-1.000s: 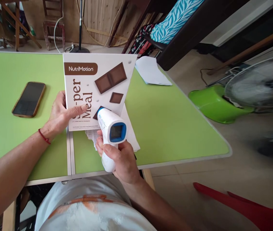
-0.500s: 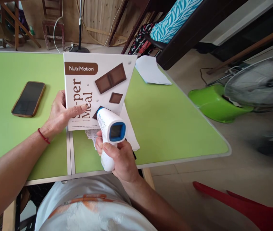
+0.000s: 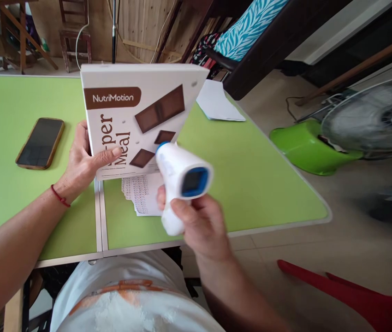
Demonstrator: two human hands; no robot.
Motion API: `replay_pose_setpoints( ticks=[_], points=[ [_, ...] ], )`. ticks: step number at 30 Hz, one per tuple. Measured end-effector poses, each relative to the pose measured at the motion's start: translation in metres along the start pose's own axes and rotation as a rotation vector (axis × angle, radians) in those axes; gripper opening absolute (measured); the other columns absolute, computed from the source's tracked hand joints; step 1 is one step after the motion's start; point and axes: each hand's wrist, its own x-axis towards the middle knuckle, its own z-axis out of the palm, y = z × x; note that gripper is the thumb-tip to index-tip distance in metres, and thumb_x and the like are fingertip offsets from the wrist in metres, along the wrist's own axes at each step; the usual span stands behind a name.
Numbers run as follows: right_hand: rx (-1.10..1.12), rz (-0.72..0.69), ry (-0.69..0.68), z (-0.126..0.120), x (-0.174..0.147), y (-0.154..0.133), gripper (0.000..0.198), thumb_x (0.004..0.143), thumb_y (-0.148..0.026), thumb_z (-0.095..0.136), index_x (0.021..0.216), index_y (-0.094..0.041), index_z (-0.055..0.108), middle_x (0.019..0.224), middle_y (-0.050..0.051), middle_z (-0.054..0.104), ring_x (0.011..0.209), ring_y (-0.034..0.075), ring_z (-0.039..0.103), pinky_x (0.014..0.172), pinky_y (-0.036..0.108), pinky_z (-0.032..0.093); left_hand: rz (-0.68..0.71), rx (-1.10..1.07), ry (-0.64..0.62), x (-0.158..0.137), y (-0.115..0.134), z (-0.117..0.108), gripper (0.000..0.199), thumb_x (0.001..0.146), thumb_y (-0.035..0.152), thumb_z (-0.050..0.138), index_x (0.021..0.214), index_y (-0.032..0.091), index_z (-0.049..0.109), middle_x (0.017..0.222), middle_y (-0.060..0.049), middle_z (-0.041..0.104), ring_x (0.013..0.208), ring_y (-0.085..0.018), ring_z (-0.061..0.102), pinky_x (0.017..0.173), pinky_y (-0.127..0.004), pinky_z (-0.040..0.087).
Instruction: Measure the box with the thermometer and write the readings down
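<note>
My left hand (image 3: 87, 154) grips the lower left edge of a white box (image 3: 113, 124) printed "NutriMotion" with brown chocolate pieces, thumb across its front. The box is held up off the table, its top edge tilted into view. In my right hand (image 3: 199, 216) is a white infrared thermometer (image 3: 178, 173) with a blue-rimmed, dark screen facing me. My fingers wrap its handle, and its blue nose points toward the lower right of the box. Below the box lie printed paper sheets (image 3: 145, 198), partly hidden by the box and the thermometer.
A phone in a brown case (image 3: 40, 143) lies at the left of the green table (image 3: 261, 184). White papers (image 3: 218, 101) rest near its far right edge. Beyond the table stand a fan (image 3: 376, 117), a green stool (image 3: 293, 147) and a red chair part (image 3: 341, 290).
My right hand has moved the thermometer to the right, baring more of the paper sheets. The box has tilted, so its top side shows more.
</note>
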Motion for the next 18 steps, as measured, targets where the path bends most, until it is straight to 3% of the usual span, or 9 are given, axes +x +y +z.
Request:
replay_pose_setpoints(
  ticks=[3, 6, 8, 13, 18],
  points=[
    [-0.339, -0.116, 0.155, -0.036, 0.026, -0.008, 0.029, 0.078, -0.047, 0.066, 0.088, -0.021, 0.067, 0.080, 0.003, 0.068, 0.072, 0.019, 0.062, 0.067, 0.034, 0.051, 0.069, -0.021, 0.004, 0.006, -0.004, -0.003, 0.072, 0.063, 0.038, 0.088, 0.119, 0.024, 0.045, 0.121, -0.007, 0.060, 0.116, -0.030, 0.058, 0.093, -0.042, 0.054],
    [-0.721, -0.123, 0.107, -0.071, 0.058, -0.001, 0.048, 0.069, -0.045, 0.073, 0.111, -0.021, 0.066, 0.102, 0.009, 0.071, 0.094, 0.028, 0.065, 0.082, 0.044, 0.052, 0.087, -0.013, -0.010, 0.010, -0.008, -0.006, 0.072, 0.063, 0.039, 0.087, 0.118, 0.025, 0.044, 0.124, -0.008, 0.058, 0.117, -0.030, 0.058, 0.095, -0.044, 0.053],
    [-0.893, -0.152, 0.135, -0.087, 0.075, 0.012, 0.051, 0.068, -0.043, 0.072, 0.113, -0.020, 0.067, 0.108, 0.012, 0.071, 0.102, 0.032, 0.064, 0.089, 0.050, 0.050, 0.090, -0.019, -0.020, 0.012, -0.010, -0.007, 0.070, 0.064, 0.039, 0.087, 0.118, 0.025, 0.044, 0.126, -0.008, 0.058, 0.118, -0.031, 0.057, 0.097, -0.047, 0.051],
    [-1.088, -0.145, 0.147, -0.099, 0.090, 0.041, 0.042, 0.072, -0.040, 0.070, 0.109, -0.021, 0.067, 0.102, 0.011, 0.073, 0.094, 0.032, 0.065, 0.084, 0.050, 0.050, 0.066, -0.010, -0.047, 0.014, -0.009, -0.007, 0.074, 0.063, 0.039, 0.086, 0.123, 0.029, 0.044, 0.130, -0.007, 0.055, 0.124, -0.031, 0.053, 0.100, -0.046, 0.048],
    [-1.205, -0.250, 0.120, -0.098, 0.085, 0.037, 0.032, 0.076, -0.037, 0.068, 0.104, -0.021, 0.069, 0.105, 0.013, 0.070, 0.097, 0.032, 0.062, 0.085, 0.049, 0.049, 0.027, 0.042, -0.072, 0.015, -0.007, -0.010, 0.072, 0.067, 0.038, 0.084, 0.127, 0.029, 0.045, 0.127, -0.007, 0.057, 0.127, -0.032, 0.050, 0.101, -0.048, 0.047]
  ],
)
